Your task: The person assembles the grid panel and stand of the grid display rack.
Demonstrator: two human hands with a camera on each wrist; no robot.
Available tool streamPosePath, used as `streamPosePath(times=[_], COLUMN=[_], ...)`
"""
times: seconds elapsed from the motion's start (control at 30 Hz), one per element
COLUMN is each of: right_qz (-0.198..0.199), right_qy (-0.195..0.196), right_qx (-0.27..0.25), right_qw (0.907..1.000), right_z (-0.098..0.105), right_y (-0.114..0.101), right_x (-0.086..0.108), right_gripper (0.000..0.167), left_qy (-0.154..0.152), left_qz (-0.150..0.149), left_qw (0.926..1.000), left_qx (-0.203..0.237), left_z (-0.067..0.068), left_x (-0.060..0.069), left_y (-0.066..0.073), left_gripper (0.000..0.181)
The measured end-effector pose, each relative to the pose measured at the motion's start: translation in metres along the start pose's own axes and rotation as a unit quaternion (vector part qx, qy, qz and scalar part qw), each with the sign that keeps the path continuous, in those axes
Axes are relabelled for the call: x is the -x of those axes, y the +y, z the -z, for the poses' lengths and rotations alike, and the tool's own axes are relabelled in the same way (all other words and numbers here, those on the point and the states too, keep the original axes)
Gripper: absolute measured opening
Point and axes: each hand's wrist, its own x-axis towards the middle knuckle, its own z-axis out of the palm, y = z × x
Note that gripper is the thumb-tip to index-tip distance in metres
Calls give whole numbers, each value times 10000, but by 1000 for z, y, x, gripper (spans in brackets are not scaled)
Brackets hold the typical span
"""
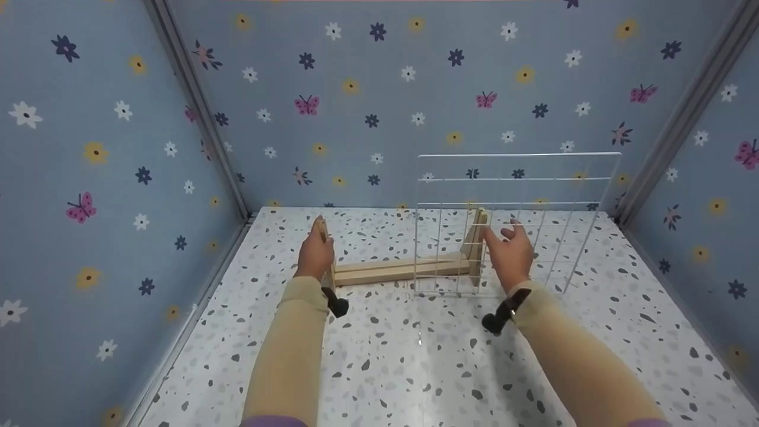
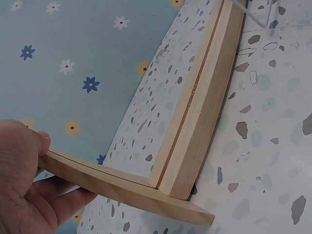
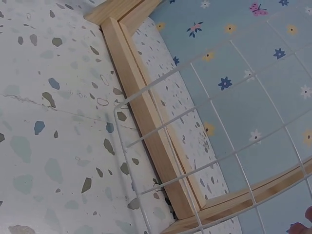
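Observation:
A pale wooden frame (image 1: 403,271) lies on the speckled surface, its long grooved bar joining two end pieces. My left hand (image 1: 315,254) grips the left end piece (image 2: 122,181), thumb on one side and fingers curled around the other. In front of the right end piece (image 1: 476,240) stands a white wire grid panel (image 1: 516,178), covering part of the bar. Beside that end piece is my right hand (image 1: 511,255), its fingers spread and loosely bent; whether the thumb touches wood or wire cannot be told. Only fingertips (image 3: 301,226) show in the right wrist view.
Blue flowered panels (image 1: 379,89) close off the back and both sides. Grey metal posts (image 1: 201,112) run down the corners. The white speckled tabletop (image 1: 403,367) stretches toward me in front of the frame.

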Motion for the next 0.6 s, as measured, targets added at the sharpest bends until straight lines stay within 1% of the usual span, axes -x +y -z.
streamPosePath(times=[0.17,0.4,0.6], right_qz=[-64,-22,-85], right_qy=[22,-17,-5], right_qx=[-8,-36,60], right_qw=[10000,10000,9999], right_z=[1,3,8], right_y=[-5,-11,-18], right_x=[-1,-1,-3], right_gripper=[81,80,83], left_qy=[6,-24,0], left_qz=[85,-73,-26], left_qw=[10000,10000,10000], left_qx=[13,35,-37], left_z=[0,0,-2], left_x=[1,3,3], left_y=[1,2,2], left_gripper=[63,63,62])
